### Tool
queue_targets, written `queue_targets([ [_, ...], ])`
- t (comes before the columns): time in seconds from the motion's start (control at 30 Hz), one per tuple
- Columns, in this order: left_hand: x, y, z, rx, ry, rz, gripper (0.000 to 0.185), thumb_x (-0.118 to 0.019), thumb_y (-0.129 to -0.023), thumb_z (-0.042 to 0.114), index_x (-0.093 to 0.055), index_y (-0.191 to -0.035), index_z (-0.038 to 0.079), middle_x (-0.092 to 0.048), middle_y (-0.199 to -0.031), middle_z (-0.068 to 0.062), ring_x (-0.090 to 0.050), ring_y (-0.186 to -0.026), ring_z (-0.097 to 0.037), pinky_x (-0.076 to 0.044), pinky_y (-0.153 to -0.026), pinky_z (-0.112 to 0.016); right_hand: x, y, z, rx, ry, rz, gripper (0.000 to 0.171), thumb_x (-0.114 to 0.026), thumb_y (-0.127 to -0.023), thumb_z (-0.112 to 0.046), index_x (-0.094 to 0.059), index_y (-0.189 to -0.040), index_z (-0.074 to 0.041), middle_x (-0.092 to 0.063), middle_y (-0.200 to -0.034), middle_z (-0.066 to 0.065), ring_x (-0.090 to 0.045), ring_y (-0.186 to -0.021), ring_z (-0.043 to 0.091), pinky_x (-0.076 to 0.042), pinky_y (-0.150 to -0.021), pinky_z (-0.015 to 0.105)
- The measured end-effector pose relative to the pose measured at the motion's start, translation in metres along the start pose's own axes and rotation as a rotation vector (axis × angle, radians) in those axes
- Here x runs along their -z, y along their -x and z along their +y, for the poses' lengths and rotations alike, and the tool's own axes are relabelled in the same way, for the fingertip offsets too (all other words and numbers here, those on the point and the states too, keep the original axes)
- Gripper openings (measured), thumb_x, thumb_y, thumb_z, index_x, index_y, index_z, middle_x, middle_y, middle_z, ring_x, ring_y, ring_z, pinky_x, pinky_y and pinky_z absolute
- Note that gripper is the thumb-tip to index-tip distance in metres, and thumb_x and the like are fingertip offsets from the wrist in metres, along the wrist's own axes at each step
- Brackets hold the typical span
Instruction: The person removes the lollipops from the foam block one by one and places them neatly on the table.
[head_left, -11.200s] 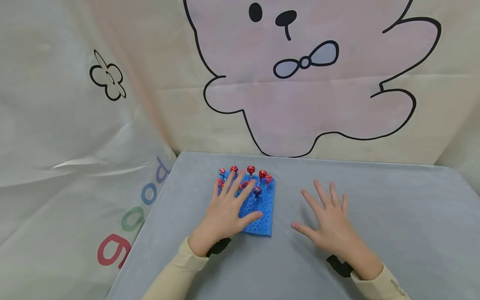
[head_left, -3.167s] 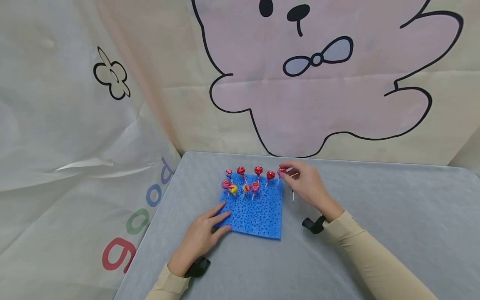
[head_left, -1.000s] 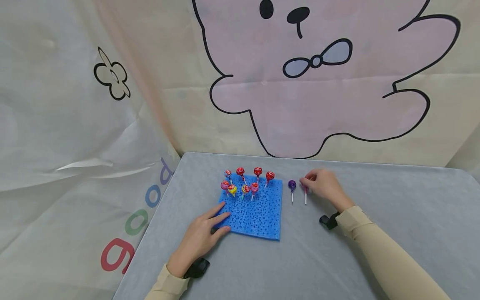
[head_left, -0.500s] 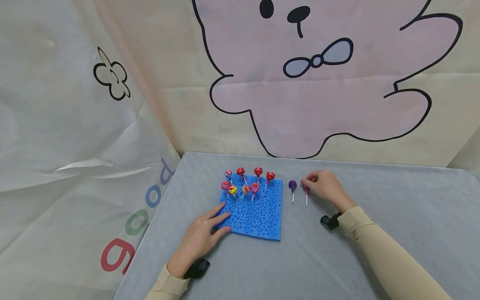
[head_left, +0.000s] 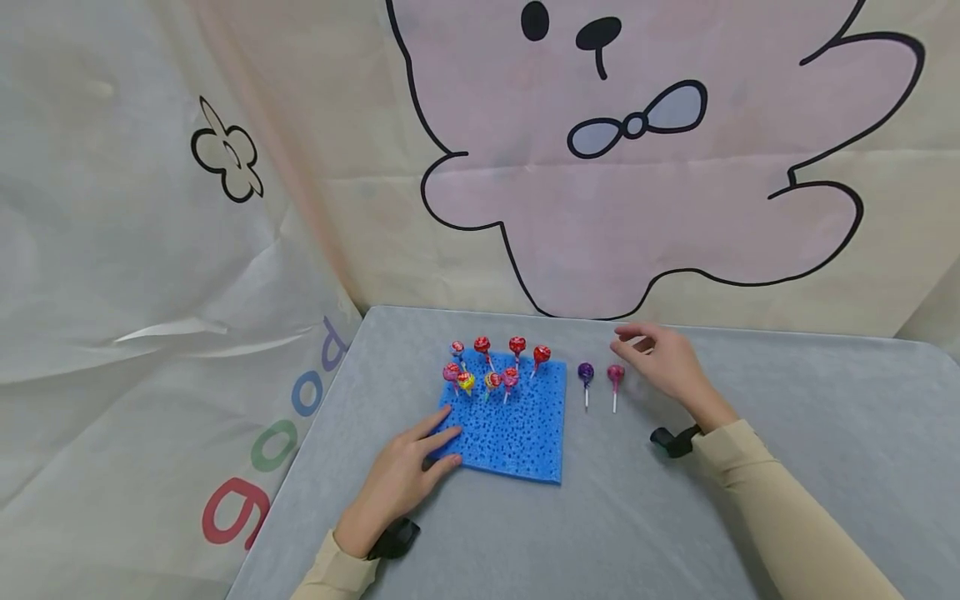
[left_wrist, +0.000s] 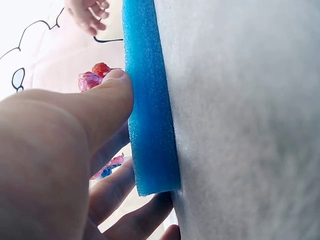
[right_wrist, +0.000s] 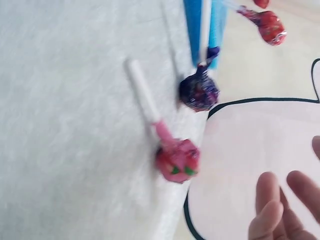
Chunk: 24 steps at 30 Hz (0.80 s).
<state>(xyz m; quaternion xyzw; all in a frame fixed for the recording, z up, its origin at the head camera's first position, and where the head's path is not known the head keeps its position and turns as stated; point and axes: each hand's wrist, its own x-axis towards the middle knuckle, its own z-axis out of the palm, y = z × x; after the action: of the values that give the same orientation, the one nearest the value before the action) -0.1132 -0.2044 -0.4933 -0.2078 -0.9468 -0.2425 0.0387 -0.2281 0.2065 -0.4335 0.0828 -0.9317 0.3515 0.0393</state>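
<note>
draped behind and to the left: a cream backdrop (head_left: 225,100) printed with a big pink bear (head_left: 637,183), a small flower outline (head_left: 227,154) on the left, coloured letters (head_left: 288,425) running down the left hanging

spread below: a grey table (head_left: 750,400) under everything

laid on the table left of centre: a blue foam pad (head_left: 513,425), flat, dotted with holes; seen edge-on at the left wrist (left_wrist: 150,115)

planted upright along the far part of the pad: a cluster of lollipops (head_left: 495,362), mostly red heads, one yellowish, sticks pushed into the foam

rested on the near left corner of the pad: the left hand (head_left: 401,475), palm down, fingers straight and slightly spread, thumb (left_wrist: 107,100) pressed against the foam's edge, nothing gripped

held just above the table to the right of the pad: the right hand (head_left: 663,360), fingers loosely bent and a little apart, nothing pinched, near the pink lollipop but apart from it; only fingertips (right_wrist: 272,210) caught at the right wrist

laid flat on the table just right of the pad, side by side, heads far, sticks near: a purple lollipop (head_left: 586,377), closer to the pad, and a pink lollipop (head_left: 615,377) to its right, nearest the right hand; both visible up close at the right wrist, purple (right_wrist: 199,92) and pink (right_wrist: 177,160), not touching each other
</note>
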Motion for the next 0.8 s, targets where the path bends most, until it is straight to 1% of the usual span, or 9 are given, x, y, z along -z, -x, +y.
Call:
queue_targets([
  [0.2,-0.001,0.001,0.000,0.004,0.010,0.001,0.048,-0.075,-0.097,0.039,-0.069,-0.140,0.020,-0.051,-0.160,-0.004,-0.057,-0.140,-0.029,-0.052,-0.110,-0.048,0.001,0.006,-0.009,0.077,-0.034,0.051,0.039,-0.070,-0.101,-0.033,-0.069,-0.131,-0.008,-0.072,-0.122,0.016,-0.069,-0.098,0.031,-0.055,-0.079,0.034],
  [0.4,-0.001,0.002,0.000,0.008,0.019,0.001,0.048,-0.075,-0.097,0.039,-0.069,-0.140,0.020,-0.050,-0.160,-0.004,-0.056,-0.141,-0.029,-0.052,-0.110,-0.049,0.000,0.005,-0.012,0.101,-0.054,0.065,0.039,-0.071,-0.101,-0.033,-0.069,-0.131,-0.009,-0.071,-0.122,0.014,-0.070,-0.097,0.029,-0.056,-0.080,0.034],
  [0.6,-0.001,0.001,0.000,0.010,0.018,-0.005,0.048,-0.075,-0.097,0.039,-0.068,-0.141,0.020,-0.050,-0.161,-0.004,-0.056,-0.141,-0.029,-0.051,-0.110,-0.049,-0.006,0.002,-0.012,0.114,-0.065,0.028,0.038,-0.072,-0.100,-0.033,-0.069,-0.131,-0.010,-0.071,-0.123,0.013,-0.071,-0.098,0.028,-0.057,-0.081,0.035],
  [0.8,-0.001,0.000,-0.001,0.003,0.022,0.001,0.048,-0.074,-0.097,0.038,-0.068,-0.141,0.020,-0.050,-0.161,-0.004,-0.056,-0.141,-0.028,-0.051,-0.110,-0.048,-0.016,-0.001,-0.019,0.122,-0.085,-0.020,0.041,-0.071,-0.101,-0.035,-0.067,-0.132,-0.010,-0.071,-0.126,0.013,-0.072,-0.102,0.028,-0.061,-0.085,0.041],
])
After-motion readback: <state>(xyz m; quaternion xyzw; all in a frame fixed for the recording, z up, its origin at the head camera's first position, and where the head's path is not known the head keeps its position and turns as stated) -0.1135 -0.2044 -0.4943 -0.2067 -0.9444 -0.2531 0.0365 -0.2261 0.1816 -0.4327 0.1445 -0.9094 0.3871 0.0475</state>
